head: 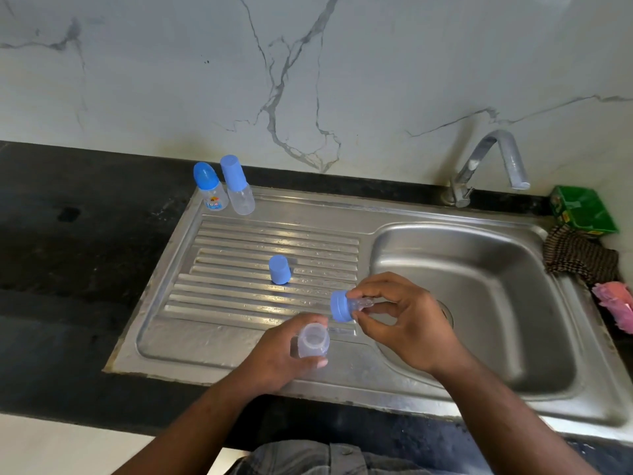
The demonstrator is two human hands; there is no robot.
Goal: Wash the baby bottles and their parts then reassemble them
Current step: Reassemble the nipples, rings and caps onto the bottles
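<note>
Soft even daylight, mildly cool. Glare streaks on the draining board (pixel 260 265) ridges left of the sink (pixel 479 303). Wide-angle bending at edges; slight overall softness.

My left hand (pixel 274 358) and right hand (pixel 404 323) are bare, and so are both forearms (pixel 209 406), uncovered from the wrists to the near edge of view. The thumbnail (pixel 322 363) on my left hand is short and trimmed. Between my arms, at the near edge, shows a strip of what I wear: faded grey cloth (pixel 301 459) like denim, creased, with a stitched seam (pixel 330 455) and a small round rivet (pixel 346 451) just right of that seam.
</note>
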